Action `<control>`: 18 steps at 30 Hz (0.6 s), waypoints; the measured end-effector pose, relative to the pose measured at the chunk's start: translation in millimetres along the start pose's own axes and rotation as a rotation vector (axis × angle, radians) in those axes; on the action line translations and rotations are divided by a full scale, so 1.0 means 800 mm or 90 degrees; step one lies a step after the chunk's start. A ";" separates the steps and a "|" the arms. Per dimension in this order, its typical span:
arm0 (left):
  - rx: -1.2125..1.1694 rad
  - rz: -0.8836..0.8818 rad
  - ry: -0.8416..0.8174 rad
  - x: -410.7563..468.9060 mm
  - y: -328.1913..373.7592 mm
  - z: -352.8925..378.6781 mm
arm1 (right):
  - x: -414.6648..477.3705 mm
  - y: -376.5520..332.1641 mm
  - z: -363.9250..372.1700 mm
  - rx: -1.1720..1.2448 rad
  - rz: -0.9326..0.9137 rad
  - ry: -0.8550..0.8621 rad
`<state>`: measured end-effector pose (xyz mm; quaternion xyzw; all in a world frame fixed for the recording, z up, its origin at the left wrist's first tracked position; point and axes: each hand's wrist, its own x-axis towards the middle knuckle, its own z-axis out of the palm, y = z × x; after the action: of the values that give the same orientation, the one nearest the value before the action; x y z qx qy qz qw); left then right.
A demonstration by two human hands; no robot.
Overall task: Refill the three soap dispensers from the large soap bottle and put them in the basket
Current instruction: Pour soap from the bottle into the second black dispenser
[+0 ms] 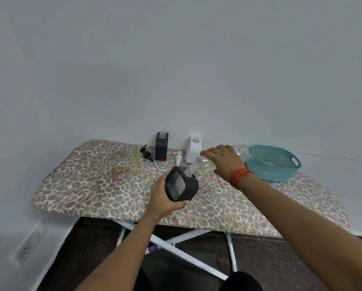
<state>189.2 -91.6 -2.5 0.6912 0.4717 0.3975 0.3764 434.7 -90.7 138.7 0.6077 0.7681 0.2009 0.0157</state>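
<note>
My left hand (163, 197) grips a black soap dispenser (181, 184) with a clear window, tilted above the ironing board. My right hand (223, 159) holds the large clear soap bottle (206, 165) tipped sideways, its threaded neck at the dispenser's open mouth; yellowish soap lies in the bottle. A second black dispenser (161, 146) and a white dispenser (194, 149) stand uncapped at the back by the wall. A teal basket (273, 163) sits at the right.
A black pump head (147, 154) and a white pump head (178, 158) lie on the leopard-print ironing board (104, 181). The wall stands right behind the board. Crossed white legs and dark floor show below.
</note>
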 end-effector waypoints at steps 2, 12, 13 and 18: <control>0.000 0.002 0.001 0.000 0.002 0.000 | 0.000 0.000 0.000 0.001 0.001 -0.003; 0.002 -0.011 -0.001 -0.002 0.004 -0.001 | -0.001 -0.002 -0.002 -0.006 0.002 -0.006; 0.002 -0.014 -0.001 -0.002 0.004 -0.001 | -0.001 -0.002 -0.002 -0.007 0.002 -0.005; 0.003 -0.020 -0.003 -0.002 0.004 -0.001 | 0.000 -0.002 -0.002 -0.013 0.003 -0.005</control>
<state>189.3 -94.1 0.1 0.6853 0.4826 0.3889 0.3824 432.8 -91.7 139.5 0.6103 0.7644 0.2064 0.0247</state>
